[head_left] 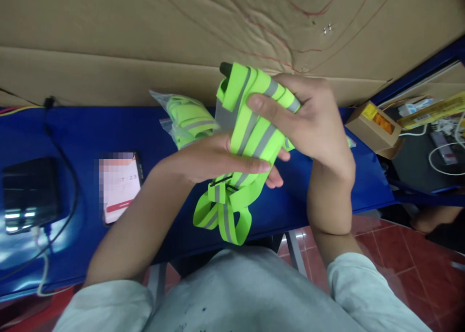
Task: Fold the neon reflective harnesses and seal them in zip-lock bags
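Observation:
A bundle of neon yellow-green reflective straps with grey stripes is held up in front of me, over the table. My right hand grips its upper part, thumb across the front. Lower down, my left hand is wrapped round the bundle from the left, its thumb pressed on the straps and its fingertips showing beyond the right side. Loose loops and a black buckle hang below my left hand. A dark end piece pokes out at the top. Behind the bundle, clear plastic bags with similar straps lie on the table.
On the blue table lie a phone with a lit screen and a black device with cables at left. A cardboard box stands at right. Brown cardboard rises behind the table. Part of another person's arm shows at far right.

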A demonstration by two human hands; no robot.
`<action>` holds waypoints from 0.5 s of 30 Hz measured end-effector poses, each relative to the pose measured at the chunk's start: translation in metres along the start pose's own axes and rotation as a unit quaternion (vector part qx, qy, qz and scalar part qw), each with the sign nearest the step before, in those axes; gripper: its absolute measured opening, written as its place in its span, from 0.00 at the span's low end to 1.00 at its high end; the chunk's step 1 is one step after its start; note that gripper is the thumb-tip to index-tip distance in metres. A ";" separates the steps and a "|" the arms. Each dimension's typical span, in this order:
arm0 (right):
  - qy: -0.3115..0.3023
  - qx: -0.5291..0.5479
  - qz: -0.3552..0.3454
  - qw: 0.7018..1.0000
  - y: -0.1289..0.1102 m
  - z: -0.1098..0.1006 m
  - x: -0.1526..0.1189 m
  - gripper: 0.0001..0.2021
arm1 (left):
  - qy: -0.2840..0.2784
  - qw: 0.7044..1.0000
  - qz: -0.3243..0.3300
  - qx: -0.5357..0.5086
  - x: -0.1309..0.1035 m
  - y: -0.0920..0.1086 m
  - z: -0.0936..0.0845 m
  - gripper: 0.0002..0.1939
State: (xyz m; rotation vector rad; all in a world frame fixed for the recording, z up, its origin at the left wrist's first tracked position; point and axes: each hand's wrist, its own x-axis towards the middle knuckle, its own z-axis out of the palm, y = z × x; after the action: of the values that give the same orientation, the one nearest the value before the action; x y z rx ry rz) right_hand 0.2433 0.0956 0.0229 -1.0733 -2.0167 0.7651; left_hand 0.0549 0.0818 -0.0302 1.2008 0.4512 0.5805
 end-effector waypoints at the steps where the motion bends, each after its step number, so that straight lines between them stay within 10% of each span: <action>1: 0.006 0.015 0.005 1.000 0.002 -0.002 -0.001 0.20 | -0.010 1.000 -0.008 0.015 -0.001 0.000 0.000 0.10; 15: -0.023 0.094 0.049 0.994 0.024 0.010 0.011 0.18 | 0.058 0.965 0.088 0.240 -0.010 0.011 -0.004 0.13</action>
State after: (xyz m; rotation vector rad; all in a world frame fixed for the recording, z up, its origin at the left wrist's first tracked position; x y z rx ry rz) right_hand 0.2417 0.1148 0.0027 -1.0591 -1.8978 1.0185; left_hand 0.0424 0.0813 -0.0210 1.6881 0.6101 0.7219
